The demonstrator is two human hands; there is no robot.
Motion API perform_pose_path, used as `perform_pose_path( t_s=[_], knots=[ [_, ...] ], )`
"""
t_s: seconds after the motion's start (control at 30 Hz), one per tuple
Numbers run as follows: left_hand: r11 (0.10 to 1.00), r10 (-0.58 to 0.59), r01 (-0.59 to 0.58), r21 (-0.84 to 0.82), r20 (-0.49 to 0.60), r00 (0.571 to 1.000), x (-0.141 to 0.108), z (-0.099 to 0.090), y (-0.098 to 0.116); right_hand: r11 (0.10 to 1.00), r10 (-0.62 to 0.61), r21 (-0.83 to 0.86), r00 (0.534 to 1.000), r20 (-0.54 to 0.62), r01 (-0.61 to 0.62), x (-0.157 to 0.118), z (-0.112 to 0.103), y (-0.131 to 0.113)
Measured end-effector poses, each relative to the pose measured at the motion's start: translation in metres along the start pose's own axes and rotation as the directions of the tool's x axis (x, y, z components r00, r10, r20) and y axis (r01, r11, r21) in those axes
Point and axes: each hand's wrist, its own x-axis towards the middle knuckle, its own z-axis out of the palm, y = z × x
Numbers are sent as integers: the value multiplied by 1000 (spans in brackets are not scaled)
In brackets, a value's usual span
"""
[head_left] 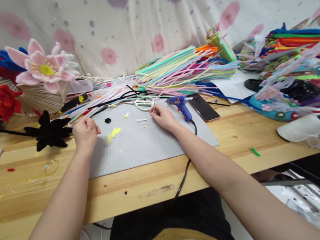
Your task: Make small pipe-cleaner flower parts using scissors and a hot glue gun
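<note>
Spotted curtain behind a wooden table (231, 153) (rather cluttered)

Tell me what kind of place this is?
It looks like a craft table, maybe in a workshop: there's a blue glue gun, a big bundle of fuzzy pastel stems and a fluffy pink flower.

Worktop (228, 156): pale yellow-brown wood grain. Mat (140, 151): grey, fine grid. Glue gun (182, 107): blue. Curtain (140, 26): whitish, pink and purple blotches, probably floral; blurred.
</note>
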Motion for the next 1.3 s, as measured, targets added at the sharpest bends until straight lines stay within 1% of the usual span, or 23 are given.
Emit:
perform_pose_path(
  t_s=[0.1,0.13,0.2,0.27,0.3,0.33,0.4,0.43,0.5,0.53,0.63,0.73,0.87,1.0,1.23,1.3],
  knots=[
    [997,18,-21,71,40,999,3,-5,0,999,-4,36,1000,5,4,0,0,1],
    [995,25,-28,97,33,999,5,-6,-1,999,-8,36,1000,0,8,0,0,1],
    [985,50,-46,169,-16,999,8,-6,-3,1000,-25,19,1000,-13,25,0,1,1],
    [963,130,-110,248,-68,989,9,-4,-1,998,-56,-3,998,-15,56,0,1,0],
    [946,188,-159,282,-77,979,7,-1,1,997,-76,-9,997,-6,76,0,1,-1],
    [931,250,-224,287,-58,966,5,3,5,995,-95,-10,995,9,95,0,2,-1],
    [924,307,-303,232,19,951,-3,16,15,993,-117,-13,992,42,118,-1,3,-3],
    [922,321,-332,200,87,943,-7,25,20,992,-122,-19,991,57,123,-2,3,-3],
    [915,345,-378,142,211,914,-16,46,32,992,-119,-44,990,72,122,-3,3,-4],
    [906,364,-405,126,256,895,-20,56,37,991,-118,-60,990,78,123,-4,3,-5],
    [878,404,-469,101,372,836,-26,83,47,984,-132,-108,988,85,141,-5,2,-6],
    [860,411,-499,105,437,800,-27,98,53,973,-154,-159,985,81,165,-7,3,-9],
    [851,404,-510,126,464,788,-26,103,57,961,-171,-206,982,78,184,-8,6,-13],
    [843,404,-520,140,472,783,-25,103,58,958,-153,-233,986,67,165,-8,7,-15],
    [851,382,-503,154,478,791,-25,104,56,968,-143,-205,990,13,143,-6,7,-10],
    [848,382,-505,160,475,793,-25,104,56,977,-121,-181,992,-18,116,-5,6,-9]
  ],
)
